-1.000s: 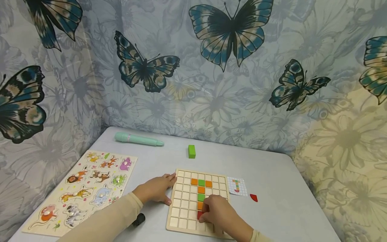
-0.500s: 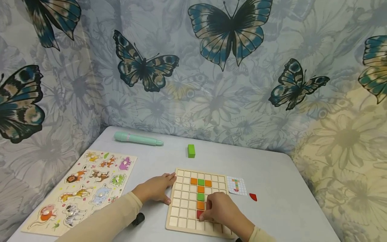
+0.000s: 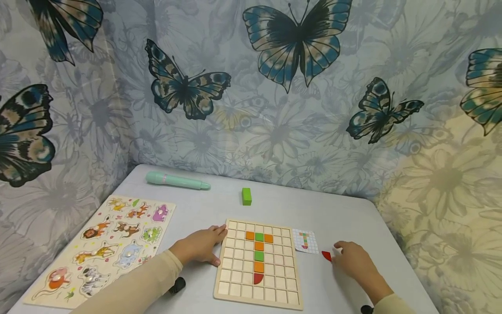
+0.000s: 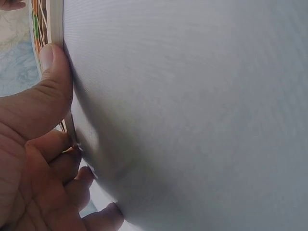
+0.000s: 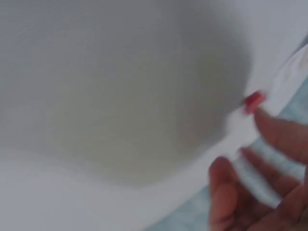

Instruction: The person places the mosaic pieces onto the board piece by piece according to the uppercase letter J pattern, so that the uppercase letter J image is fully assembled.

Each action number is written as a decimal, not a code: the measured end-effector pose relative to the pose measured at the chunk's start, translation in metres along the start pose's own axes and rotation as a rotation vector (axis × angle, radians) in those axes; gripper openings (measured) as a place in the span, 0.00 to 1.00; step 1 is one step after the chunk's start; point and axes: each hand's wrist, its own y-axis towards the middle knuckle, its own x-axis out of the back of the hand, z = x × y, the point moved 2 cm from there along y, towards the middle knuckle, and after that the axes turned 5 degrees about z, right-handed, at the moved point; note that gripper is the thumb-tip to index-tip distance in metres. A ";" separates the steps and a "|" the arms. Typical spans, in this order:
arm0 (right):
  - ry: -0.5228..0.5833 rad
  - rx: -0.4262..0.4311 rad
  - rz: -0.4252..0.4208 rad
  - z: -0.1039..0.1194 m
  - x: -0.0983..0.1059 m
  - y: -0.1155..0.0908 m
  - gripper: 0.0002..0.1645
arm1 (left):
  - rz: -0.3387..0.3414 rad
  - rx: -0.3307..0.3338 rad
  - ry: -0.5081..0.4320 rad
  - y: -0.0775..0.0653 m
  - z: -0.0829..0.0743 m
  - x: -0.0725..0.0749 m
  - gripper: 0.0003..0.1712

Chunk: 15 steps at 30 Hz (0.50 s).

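Observation:
A wooden grid board lies on the table in the head view. Orange and green square tiles form a T shape in its cells, and a red quarter-round tile sits in the cell below the stem. My left hand rests against the board's left edge; in the left wrist view its thumb touches the side of the frame. To the right, my right hand is at a second red quarter-round tile on the table, fingers spread. In the right wrist view the thumb overlaps that red tile.
A small card with a printed grid pattern lies against the board's right edge. Behind the board stands a green block, with a mint-coloured pen-like thing at the back left. An animal puzzle board covers the left side.
My right hand has left the red tile in the board and moved right to the loose red tile. That placed tile now shows its rounded shape. My left hand stays at the board.

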 end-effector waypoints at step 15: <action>0.108 0.015 -0.002 -0.017 -0.011 0.005 0.13 | 0.003 -0.004 -0.009 -0.001 0.001 -0.001 0.56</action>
